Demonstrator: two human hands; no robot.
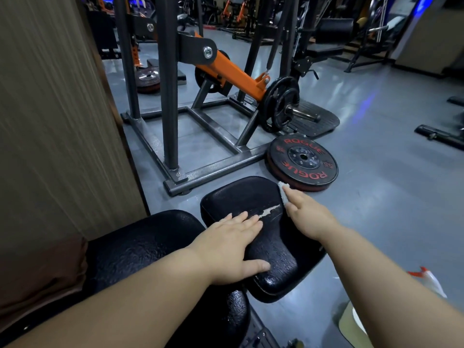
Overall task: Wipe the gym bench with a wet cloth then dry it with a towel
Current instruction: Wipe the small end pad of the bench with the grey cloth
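The gym bench has a black padded seat (241, 197) with a torn white crack in its cover, and a larger black back pad (140, 249) nearer to me. My left hand (231, 242) lies flat on the seat with straight fingers and the thumb spread. At the seat's right edge, my right hand (306, 214) holds a small white cloth (283, 190) against the padding. Most of the cloth is hidden under the fingers.
A black and red weight plate (302, 162) lies on the grey floor just beyond the seat. A steel and orange machine frame (213, 136) stands behind it. A wood-panelled wall (50, 121) is on the left. A white bag with red (426, 280) lies at lower right.
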